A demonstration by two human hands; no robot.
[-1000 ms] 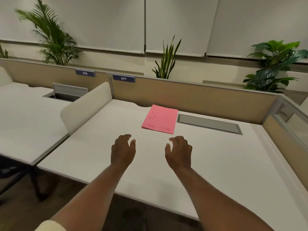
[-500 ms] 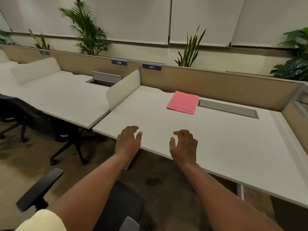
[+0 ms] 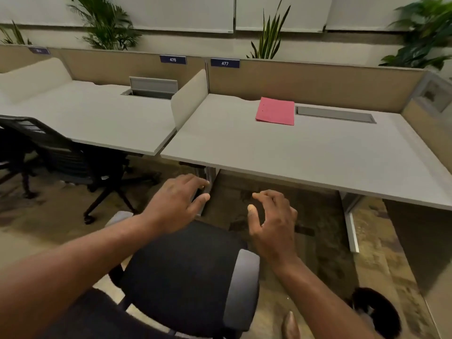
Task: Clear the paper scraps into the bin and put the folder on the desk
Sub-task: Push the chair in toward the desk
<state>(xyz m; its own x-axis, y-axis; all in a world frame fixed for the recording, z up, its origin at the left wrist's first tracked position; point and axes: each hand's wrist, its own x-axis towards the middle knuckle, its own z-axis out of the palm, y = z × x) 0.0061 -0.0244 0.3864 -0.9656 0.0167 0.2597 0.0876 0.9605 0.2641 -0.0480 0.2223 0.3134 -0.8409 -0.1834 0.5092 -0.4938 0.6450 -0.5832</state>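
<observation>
A pink folder [image 3: 275,111] lies flat near the back of the white desk [image 3: 293,152], just left of a grey cable hatch [image 3: 335,114]. My left hand [image 3: 175,204] and my right hand [image 3: 272,223] hover in front of the desk's near edge, above a black chair. Both hold nothing and their fingers are spread. A dark round bin [image 3: 376,311] shows on the floor at the lower right. No paper scraps are visible.
A black office chair seat [image 3: 186,272] sits directly below my hands. Another black chair [image 3: 61,152] stands under the left desk [image 3: 85,116]. A low divider [image 3: 189,97] separates the two desks. Partition panels and plants line the back.
The view has pulled back from the desk. My hands, earlier over the desktop, now hang in front of its edge above the chair. The folder has not moved.
</observation>
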